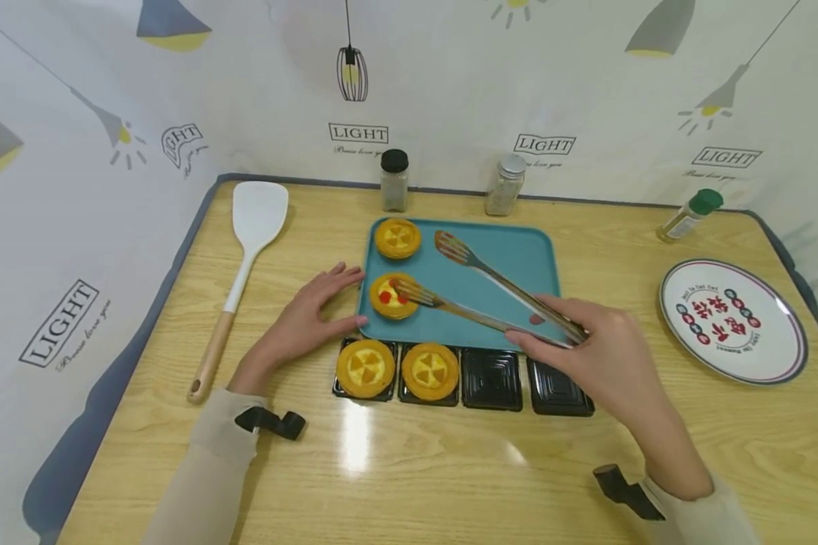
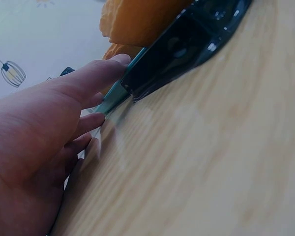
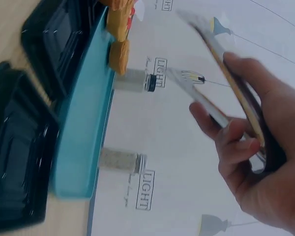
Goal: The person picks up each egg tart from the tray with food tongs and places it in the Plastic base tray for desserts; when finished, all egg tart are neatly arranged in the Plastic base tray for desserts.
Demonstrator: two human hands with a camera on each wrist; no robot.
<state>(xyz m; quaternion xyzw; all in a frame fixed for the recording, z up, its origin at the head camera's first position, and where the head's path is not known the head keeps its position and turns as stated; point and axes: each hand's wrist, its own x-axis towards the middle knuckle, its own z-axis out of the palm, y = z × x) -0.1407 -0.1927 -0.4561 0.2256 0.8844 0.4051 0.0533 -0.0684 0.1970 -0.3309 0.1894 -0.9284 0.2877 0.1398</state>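
My right hand (image 1: 603, 352) grips metal tongs (image 1: 518, 293) with slotted, fork-like ends over a blue tray (image 1: 504, 250). The tongs' arms are spread, nothing between them. In the head view, one tip overlaps a tart topped with red pieces (image 1: 384, 304); contact cannot be told. Behind it on the tray lies a tart with yellow wedges (image 1: 397, 238). My left hand (image 1: 313, 314) rests at the tray's left edge, thumb and fingers extended and apart. In the left wrist view, my left hand (image 2: 44, 123) has its fingertips by the tray's rim.
Black plastic trays (image 1: 492, 378) line the near side; two hold wedge-topped tarts (image 1: 366, 369). A white spatula (image 1: 245, 250) lies left. Shakers (image 1: 394, 182) stand behind the tray. A printed plate (image 1: 777, 333) and a green-capped bottle (image 1: 688, 216) are at right.
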